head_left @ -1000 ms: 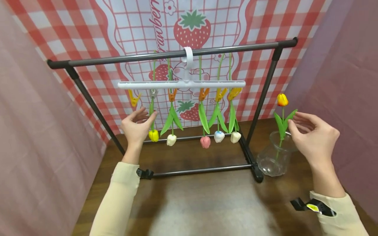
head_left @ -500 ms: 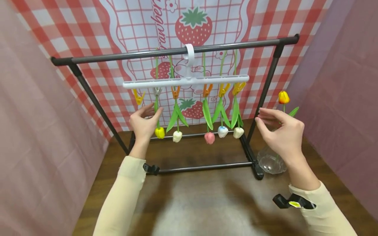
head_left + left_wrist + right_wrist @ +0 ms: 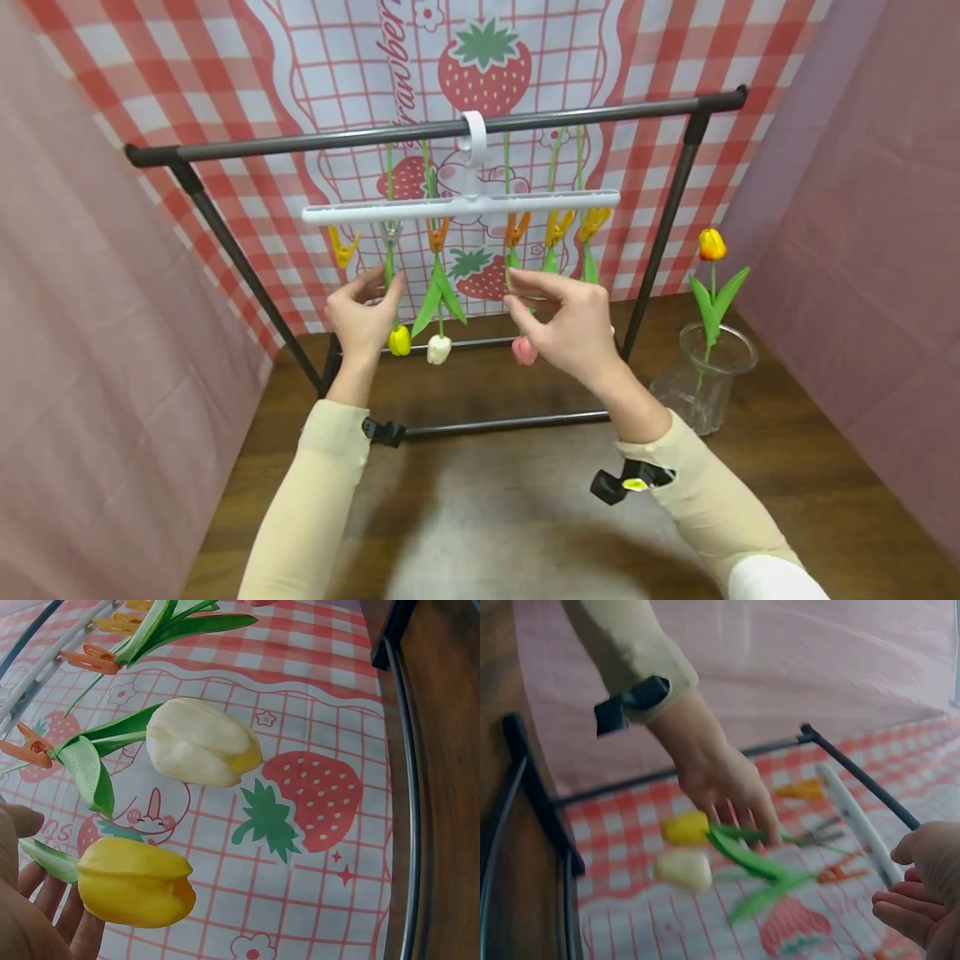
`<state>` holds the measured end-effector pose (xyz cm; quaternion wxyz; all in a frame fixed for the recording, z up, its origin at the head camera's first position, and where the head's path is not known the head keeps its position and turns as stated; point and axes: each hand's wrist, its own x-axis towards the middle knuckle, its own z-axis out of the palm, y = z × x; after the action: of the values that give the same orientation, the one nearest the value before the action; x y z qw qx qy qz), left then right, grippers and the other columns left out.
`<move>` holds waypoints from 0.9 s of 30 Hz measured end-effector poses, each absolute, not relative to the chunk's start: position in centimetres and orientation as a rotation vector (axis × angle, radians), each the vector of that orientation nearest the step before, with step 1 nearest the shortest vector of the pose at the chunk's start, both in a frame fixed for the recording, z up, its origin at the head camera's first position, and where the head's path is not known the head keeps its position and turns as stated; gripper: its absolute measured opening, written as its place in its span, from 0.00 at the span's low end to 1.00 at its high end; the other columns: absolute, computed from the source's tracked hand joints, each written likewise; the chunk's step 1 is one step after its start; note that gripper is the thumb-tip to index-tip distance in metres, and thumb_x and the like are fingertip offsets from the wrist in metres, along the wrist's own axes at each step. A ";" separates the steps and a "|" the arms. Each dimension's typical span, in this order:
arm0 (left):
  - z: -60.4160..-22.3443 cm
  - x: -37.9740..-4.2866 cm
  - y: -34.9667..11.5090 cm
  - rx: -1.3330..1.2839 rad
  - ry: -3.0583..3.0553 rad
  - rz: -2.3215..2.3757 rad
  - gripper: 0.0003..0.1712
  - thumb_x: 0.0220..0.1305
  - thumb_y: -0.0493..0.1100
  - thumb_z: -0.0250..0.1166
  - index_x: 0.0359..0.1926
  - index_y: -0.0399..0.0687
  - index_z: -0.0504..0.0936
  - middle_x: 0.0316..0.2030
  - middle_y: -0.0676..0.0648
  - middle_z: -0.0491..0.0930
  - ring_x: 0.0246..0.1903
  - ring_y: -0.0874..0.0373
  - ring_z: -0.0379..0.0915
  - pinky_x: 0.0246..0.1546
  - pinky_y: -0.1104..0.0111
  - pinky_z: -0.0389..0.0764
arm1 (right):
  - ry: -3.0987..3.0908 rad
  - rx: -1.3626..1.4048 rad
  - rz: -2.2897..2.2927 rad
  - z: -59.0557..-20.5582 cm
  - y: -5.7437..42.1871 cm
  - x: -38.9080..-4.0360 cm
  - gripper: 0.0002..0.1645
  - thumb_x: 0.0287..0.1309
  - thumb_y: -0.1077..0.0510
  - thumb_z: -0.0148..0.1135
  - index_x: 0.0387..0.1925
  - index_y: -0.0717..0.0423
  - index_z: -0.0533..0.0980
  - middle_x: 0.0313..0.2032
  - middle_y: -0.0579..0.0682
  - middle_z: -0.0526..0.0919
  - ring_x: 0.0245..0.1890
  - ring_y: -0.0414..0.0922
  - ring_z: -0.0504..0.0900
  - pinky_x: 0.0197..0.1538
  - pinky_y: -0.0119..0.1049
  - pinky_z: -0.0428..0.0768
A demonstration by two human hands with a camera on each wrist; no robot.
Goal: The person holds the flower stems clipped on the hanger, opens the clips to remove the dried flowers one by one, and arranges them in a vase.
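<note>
A white clip hanger (image 3: 397, 210) carries several artificial tulips hung head down. At its left, a yellow tulip (image 3: 400, 341) hangs from a grey clip (image 3: 391, 232). My left hand (image 3: 363, 317) is at this tulip's leaf, thumb on one side and fingers spread on the other, loosely around it. In the left wrist view those fingers extend behind the yellow bloom (image 3: 135, 881). My right hand (image 3: 566, 321) hovers before the pink tulip (image 3: 522, 351) with relaxed fingers and an empty thumb gap, hiding the tulips farther right. Between the hands hangs a cream tulip (image 3: 438, 350).
The hanger hooks over a dark metal rack (image 3: 600, 117) standing on a wooden table (image 3: 480, 517). A yellow clip (image 3: 343, 250) at the far left holds nothing. To the right, a glass vase (image 3: 686, 400) contains a yellow-red tulip (image 3: 712, 245). Strawberry-patterned cloth (image 3: 690, 50) hangs behind.
My right hand has swept left from beside the vase to in front of the hanging tulips. My left hand has shifted slightly closer around the yellow tulip's leaf.
</note>
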<state>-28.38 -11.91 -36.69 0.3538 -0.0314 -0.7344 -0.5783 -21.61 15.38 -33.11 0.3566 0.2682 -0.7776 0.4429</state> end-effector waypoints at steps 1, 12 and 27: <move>-36.7 -28.3 -11.9 -0.075 -1.897 -1.499 0.18 0.60 0.42 0.80 0.49 0.38 0.92 0.41 0.36 0.92 0.29 0.77 0.81 0.38 0.75 0.87 | -2.013 0.711 1.177 -33.0 14.4 -22.0 0.19 0.61 0.64 0.76 0.54 0.62 0.87 0.45 0.56 0.94 0.41 0.49 0.95 0.44 0.33 0.90; -36.6 -28.0 -11.9 -0.072 -1.909 -1.466 0.15 0.61 0.42 0.79 0.47 0.38 0.93 0.40 0.36 0.92 0.25 0.82 0.79 0.33 0.83 0.82 | -2.142 0.749 1.267 -31.8 6.0 -26.2 0.22 0.68 0.59 0.71 0.59 0.64 0.84 0.51 0.60 0.91 0.45 0.49 0.94 0.44 0.30 0.89; -36.5 -27.8 -12.4 -0.097 -1.938 -1.414 0.15 0.63 0.44 0.78 0.46 0.38 0.93 0.38 0.36 0.92 0.24 0.83 0.77 0.32 0.84 0.80 | -2.010 0.659 1.300 -31.6 2.0 -29.3 0.21 0.67 0.56 0.74 0.54 0.69 0.85 0.46 0.64 0.91 0.42 0.50 0.95 0.44 0.26 0.88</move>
<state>-27.83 -12.38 -36.53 0.3618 -0.0376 -0.7524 -0.5491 -29.32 1.99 -31.58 0.3235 0.2512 -0.7661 0.4954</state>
